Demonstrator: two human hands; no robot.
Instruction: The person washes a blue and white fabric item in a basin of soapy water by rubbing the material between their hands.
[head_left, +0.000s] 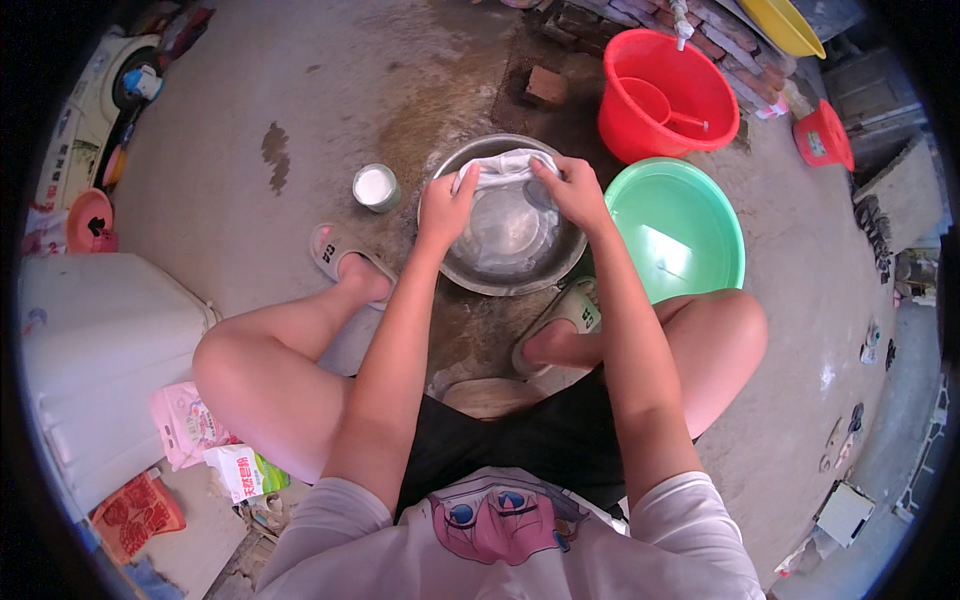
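A wet white cloth (506, 169) is stretched between my two hands over a round metal basin (510, 289). My left hand (446, 206) grips its left end, thumb on top. The right end is pinched in my right hand (574, 191). Shallow, cloudy water (506, 225) lies in the basin below. Just right of the basin, a green plastic basin (731, 217) holds clear water that reflects light. To the left, a small cup (376, 187) with white contents stands on the concrete floor.
Behind the green basin stands a red bucket (611, 112) with a red dipper (645, 101) inside, below a tap (682, 34). A brick (546, 85) lies nearby. White appliance (105, 360), pink bag (191, 426) and white-green packet (244, 474) are at my left. A lidded red bucket (821, 139) stands far right.
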